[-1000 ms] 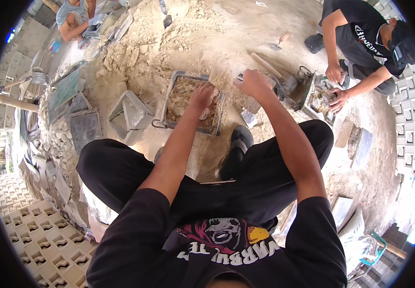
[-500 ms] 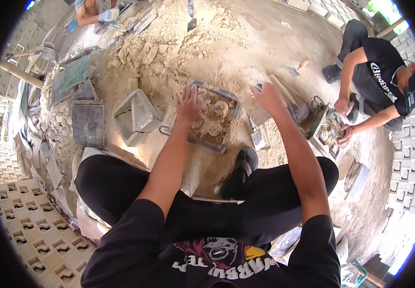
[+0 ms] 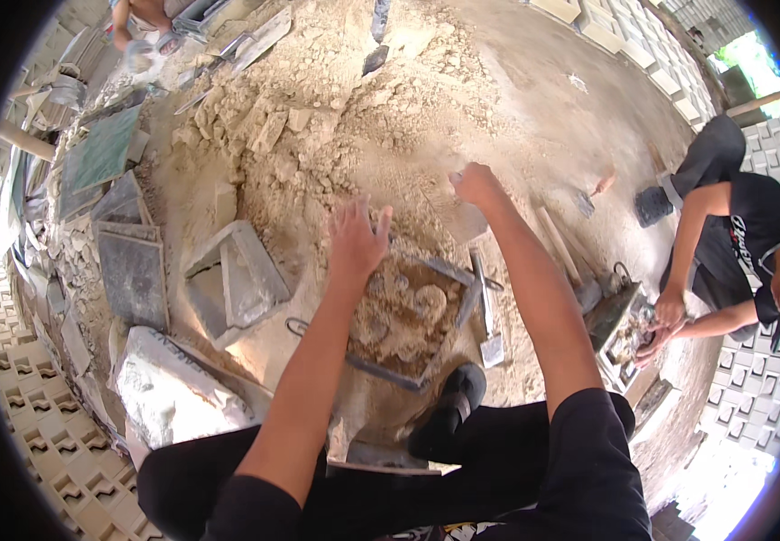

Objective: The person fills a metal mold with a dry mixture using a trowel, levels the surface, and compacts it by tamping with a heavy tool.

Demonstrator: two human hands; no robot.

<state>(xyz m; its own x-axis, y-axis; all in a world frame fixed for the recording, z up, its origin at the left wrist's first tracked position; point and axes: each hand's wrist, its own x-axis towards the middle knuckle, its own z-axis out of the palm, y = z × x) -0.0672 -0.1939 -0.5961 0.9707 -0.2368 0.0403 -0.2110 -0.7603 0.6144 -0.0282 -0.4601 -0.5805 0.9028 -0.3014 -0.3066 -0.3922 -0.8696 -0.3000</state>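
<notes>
A: Where are the person's hands?

B: Both reach forward over the ground. The left hand (image 3: 357, 236) is spread, fingers apart, palm down, holding nothing. It hovers over the far edge of the metal mould (image 3: 405, 317), a square frame filled with lumpy sandy mix.

A: And the other one?

B: The right hand (image 3: 475, 185) is further out, over the heap of sandy earth (image 3: 336, 135), beyond the mould's far corner. Its fingers are curled into a loose fist. Whether anything is in it cannot be told from this view.

A: Where does the mould sit?

B: On the ground in front of the person's knees, just beyond a black shoe (image 3: 449, 410). A trowel (image 3: 487, 316) lies along its right side, blade toward the person.

A: What else is about?

B: To the left of the mould lies a grey empty mould (image 3: 232, 281), tilted, and nearer the person a pale slab (image 3: 178, 392). Further left, dark flat plates (image 3: 133, 275) lie in a row. Patterned paving blocks (image 3: 34, 406) cover the lower left.

A: Anyone else there?

B: Another person in a black shirt (image 3: 755, 234) crouches at the right, hands at a second filled mould (image 3: 624, 334).
</notes>
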